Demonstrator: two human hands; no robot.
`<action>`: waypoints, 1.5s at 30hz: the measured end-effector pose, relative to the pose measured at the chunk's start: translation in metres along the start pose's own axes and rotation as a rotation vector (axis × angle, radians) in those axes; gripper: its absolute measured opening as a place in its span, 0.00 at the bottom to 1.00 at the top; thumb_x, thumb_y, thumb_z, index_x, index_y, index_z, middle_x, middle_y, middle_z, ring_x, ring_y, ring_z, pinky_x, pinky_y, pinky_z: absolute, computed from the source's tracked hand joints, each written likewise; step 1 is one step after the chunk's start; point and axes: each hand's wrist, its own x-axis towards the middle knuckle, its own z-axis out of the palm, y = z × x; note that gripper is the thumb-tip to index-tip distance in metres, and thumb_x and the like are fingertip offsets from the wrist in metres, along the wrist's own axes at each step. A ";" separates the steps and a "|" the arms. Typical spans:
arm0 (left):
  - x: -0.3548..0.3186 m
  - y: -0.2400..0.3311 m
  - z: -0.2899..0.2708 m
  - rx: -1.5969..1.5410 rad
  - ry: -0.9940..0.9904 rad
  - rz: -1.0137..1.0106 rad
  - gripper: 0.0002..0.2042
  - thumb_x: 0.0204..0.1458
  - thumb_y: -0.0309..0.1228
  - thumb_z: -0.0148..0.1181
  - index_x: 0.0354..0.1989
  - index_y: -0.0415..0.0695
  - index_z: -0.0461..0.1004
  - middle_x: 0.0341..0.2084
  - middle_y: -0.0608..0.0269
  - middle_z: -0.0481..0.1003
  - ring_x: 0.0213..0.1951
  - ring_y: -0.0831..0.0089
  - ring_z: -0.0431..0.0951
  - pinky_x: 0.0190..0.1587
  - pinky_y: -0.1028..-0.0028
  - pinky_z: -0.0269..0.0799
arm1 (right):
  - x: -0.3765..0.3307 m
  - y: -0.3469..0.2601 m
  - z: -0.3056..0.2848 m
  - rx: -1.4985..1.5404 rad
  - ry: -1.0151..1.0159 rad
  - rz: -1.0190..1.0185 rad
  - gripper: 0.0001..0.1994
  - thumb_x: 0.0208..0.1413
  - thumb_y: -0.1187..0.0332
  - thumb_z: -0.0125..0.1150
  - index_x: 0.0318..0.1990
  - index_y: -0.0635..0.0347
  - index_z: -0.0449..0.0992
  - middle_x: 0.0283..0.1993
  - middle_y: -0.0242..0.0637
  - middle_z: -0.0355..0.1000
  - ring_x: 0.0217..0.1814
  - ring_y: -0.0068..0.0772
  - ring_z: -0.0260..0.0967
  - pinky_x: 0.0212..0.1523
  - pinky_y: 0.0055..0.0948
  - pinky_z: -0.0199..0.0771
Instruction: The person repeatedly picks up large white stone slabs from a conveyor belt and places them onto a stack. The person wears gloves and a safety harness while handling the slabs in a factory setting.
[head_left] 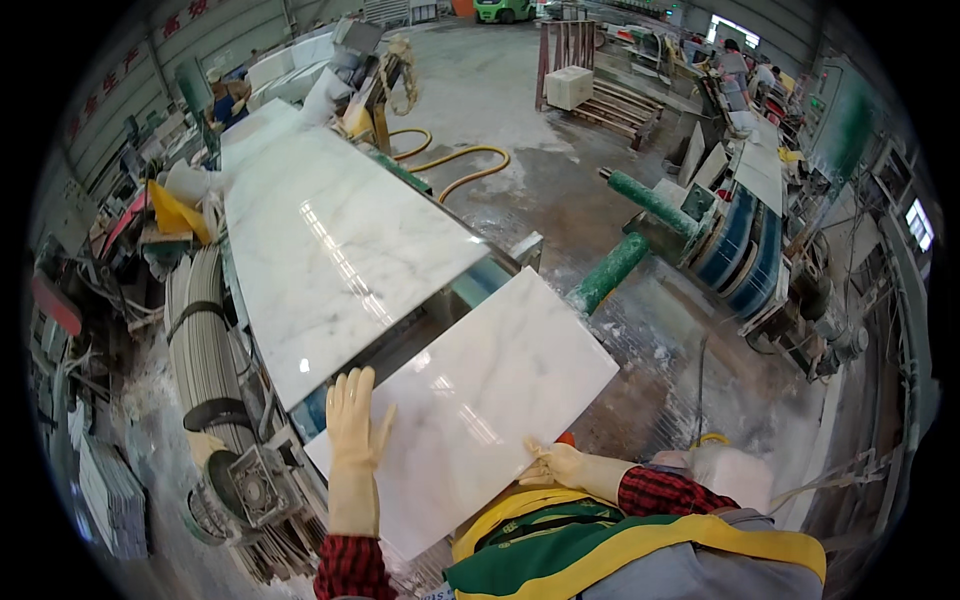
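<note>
A polished white marble slab [490, 385] lies tilted across the near end of the machine bed, close in front of me. My left hand [352, 430], in a cream rubber glove, rests over its left part. Its fingers are stretched out past the slab's far edge, with the thumb apart. My right hand [560, 464], gloved the same way, grips the slab's near edge at the right; its fingertips are partly hidden. Beyond a dark gap, a larger white marble slab [320, 230] lies flat on the bed.
Green rollers [612, 272] and a blue belt conveyor [728, 240] stand to the right. A bundle of grey strips [200, 335] runs along the left side. A yellow hose [480, 152] lies on the wet floor beyond. People work at the far right, and one at far left.
</note>
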 end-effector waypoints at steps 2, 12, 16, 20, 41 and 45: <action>0.038 -0.027 0.026 -0.266 -0.221 -0.224 0.36 0.57 0.48 0.71 0.70 0.42 0.72 0.61 0.38 0.77 0.63 0.39 0.75 0.67 0.51 0.69 | -0.008 -0.007 0.009 0.024 0.039 0.049 0.24 0.77 0.53 0.55 0.70 0.58 0.71 0.68 0.57 0.73 0.70 0.55 0.73 0.69 0.54 0.78; 0.040 -0.020 0.029 -0.128 -0.555 -0.414 0.34 0.54 0.64 0.68 0.35 0.36 0.83 0.29 0.43 0.82 0.35 0.44 0.82 0.41 0.53 0.75 | 0.008 0.015 -0.007 0.090 -0.184 -0.011 0.26 0.69 0.56 0.68 0.67 0.64 0.75 0.63 0.46 0.80 0.61 0.44 0.81 0.57 0.38 0.86; 0.038 0.022 -0.013 -0.269 -0.398 -0.445 0.30 0.55 0.57 0.71 0.29 0.35 0.78 0.22 0.49 0.75 0.28 0.55 0.74 0.35 0.59 0.71 | -0.004 0.016 -0.032 0.106 -0.254 -0.052 0.24 0.74 0.60 0.61 0.70 0.62 0.73 0.67 0.51 0.76 0.67 0.47 0.76 0.66 0.44 0.81; 0.061 0.044 -0.037 -0.225 -0.342 -0.550 0.28 0.56 0.51 0.74 0.27 0.34 0.73 0.18 0.55 0.65 0.25 0.63 0.62 0.31 0.61 0.64 | -0.046 -0.030 -0.017 -0.042 -0.126 -0.180 0.25 0.70 0.61 0.66 0.69 0.63 0.73 0.62 0.53 0.79 0.63 0.50 0.80 0.63 0.45 0.84; 0.379 0.484 0.239 -0.808 -0.321 -0.323 0.29 0.70 0.56 0.57 0.43 0.37 0.87 0.26 0.64 0.83 0.28 0.75 0.77 0.35 0.71 0.72 | -0.169 -0.376 -0.436 0.063 0.668 -0.965 0.22 0.63 0.65 0.70 0.59 0.72 0.78 0.51 0.43 0.82 0.49 0.34 0.79 0.54 0.34 0.81; 0.388 0.583 0.310 -0.755 -0.541 -0.354 0.34 0.70 0.60 0.50 0.49 0.37 0.87 0.36 0.51 0.87 0.36 0.60 0.86 0.43 0.64 0.79 | -0.219 -0.385 -0.512 0.282 0.905 -0.882 0.23 0.62 0.61 0.72 0.57 0.71 0.79 0.48 0.46 0.82 0.46 0.37 0.81 0.47 0.36 0.83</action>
